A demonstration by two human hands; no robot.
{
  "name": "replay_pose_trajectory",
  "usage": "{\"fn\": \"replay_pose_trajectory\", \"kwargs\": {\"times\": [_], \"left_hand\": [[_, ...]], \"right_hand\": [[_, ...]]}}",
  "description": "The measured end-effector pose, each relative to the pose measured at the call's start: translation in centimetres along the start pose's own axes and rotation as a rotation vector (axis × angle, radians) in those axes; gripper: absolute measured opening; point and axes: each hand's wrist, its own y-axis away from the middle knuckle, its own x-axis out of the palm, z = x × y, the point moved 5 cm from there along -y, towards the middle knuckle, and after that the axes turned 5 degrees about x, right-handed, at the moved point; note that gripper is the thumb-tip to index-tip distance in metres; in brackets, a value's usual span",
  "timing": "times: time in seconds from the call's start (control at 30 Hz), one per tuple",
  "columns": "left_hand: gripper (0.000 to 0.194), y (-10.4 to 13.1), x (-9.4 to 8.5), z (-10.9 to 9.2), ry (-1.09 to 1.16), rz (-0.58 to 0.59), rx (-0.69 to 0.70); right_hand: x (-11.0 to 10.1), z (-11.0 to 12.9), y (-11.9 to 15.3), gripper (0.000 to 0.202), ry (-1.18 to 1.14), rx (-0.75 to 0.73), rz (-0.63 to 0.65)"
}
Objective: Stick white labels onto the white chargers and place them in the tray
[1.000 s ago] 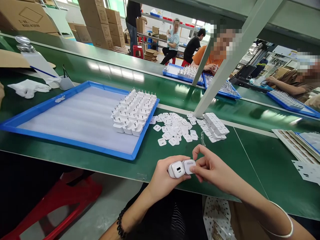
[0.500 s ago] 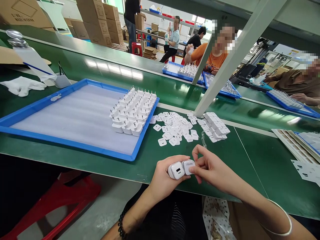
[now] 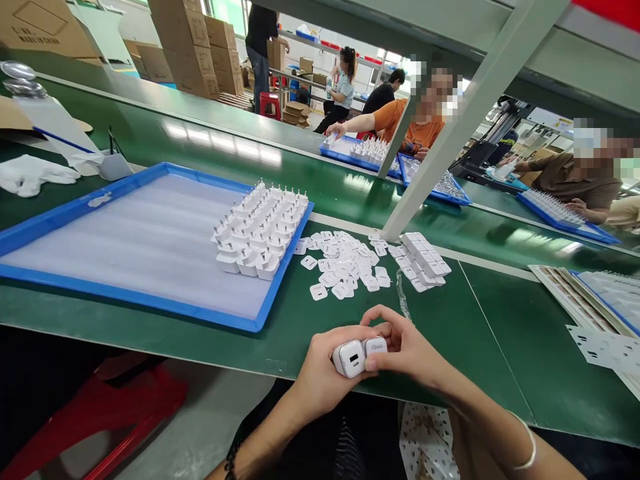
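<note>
My left hand is closed around a white charger, whose port face with two dark slots points toward me. Pressed up beside it is a second white charger with grey lettering on its face. My right hand pinches this second charger, its thumb at the lower edge and its index finger arched above. The backs of both chargers are hidden by my hands. Just beyond my hands lies a loose heap of small white cover plates, some with slots. Stacked white plates sit to its right.
A blue-rimmed tray on the left holds rows of white chargers, pins up. A slanted white post rises behind the stacks. A white glove lies far left. Card sheets are at right. Co-workers sit across the bench.
The view has shifted slightly. My right hand's fingers have closed in around the lettered charger, which now sits tighter against the other. Across the bench, the person in orange has reached toward a tray.
</note>
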Motion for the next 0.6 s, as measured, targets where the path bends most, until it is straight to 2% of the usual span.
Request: {"fn": "replay_pose_trajectory", "kwargs": {"times": [0.13, 0.2, 0.27, 0.33, 0.43, 0.5, 0.6], "left_hand": [[0.032, 0.1, 0.5, -0.2, 0.009, 0.075, 0.033], [0.033, 0.1, 0.4, -0.2, 0.047, 0.063, 0.016], [0.037, -0.1, 0.1, 0.0, 0.062, 0.003, -0.038], [0.038, -0.2, -0.1, 0.3, 0.066, -0.039, -0.100], [0.038, -0.2, -0.1, 0.5, 0.102, -0.057, -0.148], [0.037, -0.1, -0.1, 0.6, 0.118, -0.075, -0.154], [0.036, 0.0, -0.2, 0.6, 0.088, -0.104, -0.134]], "right_hand": [[0.5, -1.4, -0.7, 0.034, -0.047, 0.015, -0.007], [-0.4, -1.3, -1.3, 0.037, 0.040, 0.008, -0.037], [-2.6, -0.4, -2.1, 0.038, 0.191, -0.058, -0.147], [-6.0, 0.9, -3.2, 0.036, 0.307, -0.133, -0.297], [-10.6, 1.8, -5.1, 0.039, 0.412, -0.133, -0.410], [-12.4, 1.7, -6.2, 0.037, 0.483, -0.092, -0.424], [-13.2, 1.1, -6.9, 0.032, 0.546, -0.059, -0.436]]}}
